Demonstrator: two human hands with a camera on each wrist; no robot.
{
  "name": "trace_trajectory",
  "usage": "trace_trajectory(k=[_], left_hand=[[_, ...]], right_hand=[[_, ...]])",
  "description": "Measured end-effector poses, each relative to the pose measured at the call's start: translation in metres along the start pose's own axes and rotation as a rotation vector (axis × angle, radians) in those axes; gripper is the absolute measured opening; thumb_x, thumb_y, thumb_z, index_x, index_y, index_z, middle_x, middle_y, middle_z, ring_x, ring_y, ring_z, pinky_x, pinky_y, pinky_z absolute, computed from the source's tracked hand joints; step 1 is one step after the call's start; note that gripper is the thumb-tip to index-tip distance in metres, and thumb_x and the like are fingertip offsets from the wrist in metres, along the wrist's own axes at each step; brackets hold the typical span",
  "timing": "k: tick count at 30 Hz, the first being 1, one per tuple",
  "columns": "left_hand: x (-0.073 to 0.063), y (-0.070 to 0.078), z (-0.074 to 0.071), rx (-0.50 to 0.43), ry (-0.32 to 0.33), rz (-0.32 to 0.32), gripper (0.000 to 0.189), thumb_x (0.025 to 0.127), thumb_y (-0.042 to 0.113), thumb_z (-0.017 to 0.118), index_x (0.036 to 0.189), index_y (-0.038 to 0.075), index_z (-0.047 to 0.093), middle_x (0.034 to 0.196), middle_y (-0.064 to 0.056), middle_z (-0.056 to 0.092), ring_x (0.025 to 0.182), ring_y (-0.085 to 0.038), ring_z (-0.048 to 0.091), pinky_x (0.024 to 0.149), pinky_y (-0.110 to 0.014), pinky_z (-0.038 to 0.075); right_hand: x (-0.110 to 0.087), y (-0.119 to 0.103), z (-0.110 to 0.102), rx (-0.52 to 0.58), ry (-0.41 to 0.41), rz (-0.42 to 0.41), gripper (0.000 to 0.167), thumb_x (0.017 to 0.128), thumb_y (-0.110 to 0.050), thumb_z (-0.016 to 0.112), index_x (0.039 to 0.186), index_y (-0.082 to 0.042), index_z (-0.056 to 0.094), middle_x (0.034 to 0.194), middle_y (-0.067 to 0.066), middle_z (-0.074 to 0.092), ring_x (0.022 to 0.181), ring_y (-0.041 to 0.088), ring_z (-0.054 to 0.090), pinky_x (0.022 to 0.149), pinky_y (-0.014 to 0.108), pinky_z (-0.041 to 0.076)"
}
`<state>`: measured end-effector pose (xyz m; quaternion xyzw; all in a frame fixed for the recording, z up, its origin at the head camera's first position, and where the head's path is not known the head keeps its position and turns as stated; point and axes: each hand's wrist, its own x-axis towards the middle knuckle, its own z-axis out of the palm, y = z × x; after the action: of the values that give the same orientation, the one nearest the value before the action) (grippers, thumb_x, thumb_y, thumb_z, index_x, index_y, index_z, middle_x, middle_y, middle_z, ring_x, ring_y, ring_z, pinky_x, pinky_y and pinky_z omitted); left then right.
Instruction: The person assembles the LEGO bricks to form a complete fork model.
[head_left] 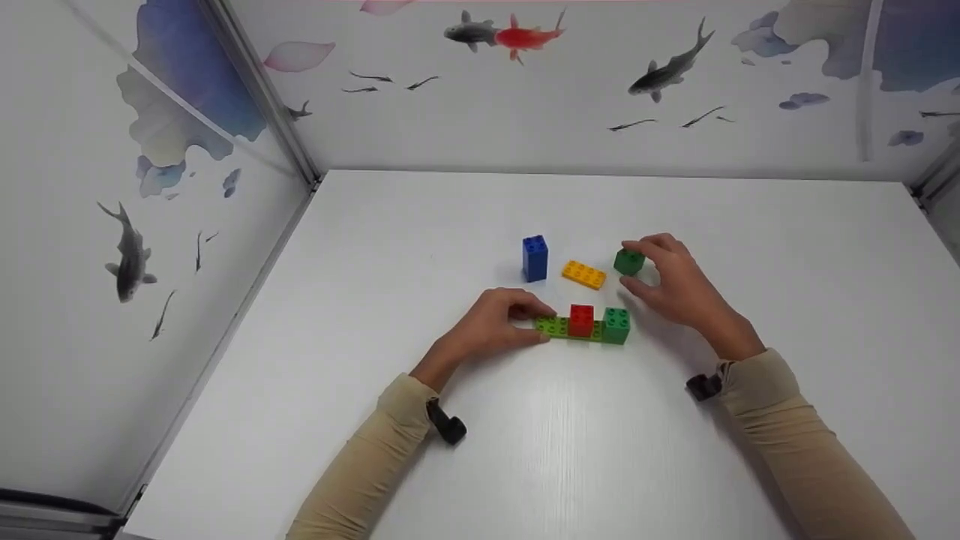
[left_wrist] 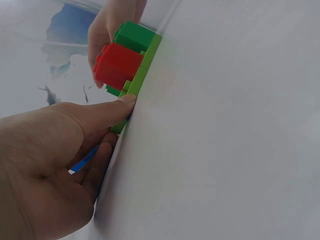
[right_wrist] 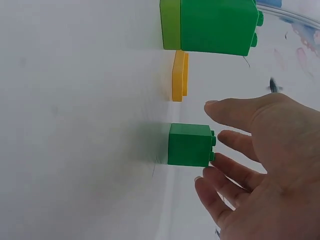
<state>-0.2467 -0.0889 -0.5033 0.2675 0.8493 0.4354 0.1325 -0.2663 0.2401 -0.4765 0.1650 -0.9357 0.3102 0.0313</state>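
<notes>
On the white table lies a lime-green building-block plate (head_left: 552, 327). My left hand (head_left: 501, 321) pinches its left end between thumb and fingers, as the left wrist view also shows. A red brick (head_left: 581, 321) sits on the middle of the plate and a green brick (head_left: 616, 327) on its right end. Farther back stands a loose green brick (right_wrist: 189, 145) on the table. Around it my right hand (head_left: 679, 289) is spread, fingertips at its studded top and far side, the thumb apart from it.
A yellow plate (head_left: 583, 274) lies just left of the loose green brick. Beside that, a tall blue brick (head_left: 535, 259) stands upright. White panels with painted fish (head_left: 667, 71) border the table (head_left: 405, 225) at the back and left.
</notes>
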Motion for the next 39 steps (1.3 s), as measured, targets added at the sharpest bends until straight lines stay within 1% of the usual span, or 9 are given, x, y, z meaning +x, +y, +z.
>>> trace_trajectory(k=[3, 8, 11, 16, 24, 31, 39], left_hand=[[0.000, 0.000, 0.000, 0.000, -0.003, 0.002, 0.030, 0.094, 0.021, 0.087, 0.124, 0.025, 0.081, 0.118, 0.014, 0.076, 0.108, -0.006, 0.069, 0.102, -0.025, 0.058], [-0.001, 0.000, 0.000, 0.000, -0.006, 0.000, 0.031, 0.094, 0.021, 0.087, 0.124, 0.024, 0.081, 0.118, 0.014, 0.076, 0.108, -0.006, 0.069, 0.103, -0.025, 0.058], [-0.001, 0.000, 0.000, -0.001, -0.006, -0.001, 0.031, 0.094, 0.021, 0.087, 0.125, 0.024, 0.080, 0.119, 0.014, 0.076, 0.109, -0.006, 0.069, 0.103, -0.025, 0.058], [-0.001, 0.001, 0.000, -0.004, -0.003, -0.001, 0.031, 0.094, 0.021, 0.087, 0.125, 0.023, 0.081, 0.119, 0.014, 0.077, 0.109, -0.006, 0.069, 0.103, -0.025, 0.058], [-0.001, 0.001, 0.000, -0.001, -0.005, -0.008, 0.031, 0.094, 0.021, 0.087, 0.124, 0.024, 0.080, 0.119, 0.014, 0.076, 0.108, -0.006, 0.068, 0.103, -0.025, 0.057], [-0.001, -0.001, 0.001, -0.002, -0.007, 0.003, 0.031, 0.095, 0.021, 0.086, 0.125, 0.023, 0.080, 0.120, 0.014, 0.075, 0.109, -0.008, 0.067, 0.104, -0.025, 0.057], [-0.001, 0.000, 0.000, -0.006, -0.009, -0.009, 0.031, 0.095, 0.021, 0.086, 0.125, 0.025, 0.079, 0.120, 0.015, 0.075, 0.110, -0.008, 0.067, 0.104, -0.026, 0.057]], right_hand=[[-0.001, -0.001, -0.002, -0.003, -0.039, 0.020, 0.057, 0.103, -0.016, 0.075, 0.154, -0.003, 0.055, 0.151, 0.025, 0.049, 0.135, 0.043, 0.054, 0.116, 0.063, 0.051], [-0.001, -0.004, -0.004, 0.019, -0.053, 0.047, 0.048, 0.104, -0.014, 0.073, 0.147, -0.002, 0.059, 0.149, 0.024, 0.050, 0.130, 0.043, 0.059, 0.111, 0.061, 0.055], [-0.001, -0.005, -0.005, 0.026, -0.055, 0.056, 0.044, 0.104, -0.014, 0.073, 0.144, -0.002, 0.060, 0.145, 0.022, 0.055, 0.126, 0.041, 0.062, 0.108, 0.060, 0.057], [0.000, -0.005, -0.006, 0.044, -0.063, 0.057, 0.038, 0.104, -0.016, 0.074, 0.138, -0.003, 0.063, 0.133, 0.019, 0.064, 0.121, 0.038, 0.064, 0.106, 0.059, 0.058], [0.000, -0.004, -0.005, 0.044, -0.049, 0.028, 0.033, 0.102, -0.013, 0.075, 0.133, -0.003, 0.066, 0.129, 0.018, 0.070, 0.118, 0.037, 0.067, 0.102, 0.058, 0.060], [-0.001, -0.006, -0.003, 0.051, -0.020, -0.014, 0.032, 0.103, -0.014, 0.076, 0.133, -0.006, 0.068, 0.130, 0.016, 0.072, 0.117, 0.036, 0.071, 0.099, 0.057, 0.062], [-0.002, -0.014, -0.004, 0.071, 0.000, -0.041, 0.034, 0.102, -0.016, 0.077, 0.134, -0.010, 0.069, 0.132, 0.013, 0.073, 0.117, 0.035, 0.072, 0.097, 0.056, 0.062]])
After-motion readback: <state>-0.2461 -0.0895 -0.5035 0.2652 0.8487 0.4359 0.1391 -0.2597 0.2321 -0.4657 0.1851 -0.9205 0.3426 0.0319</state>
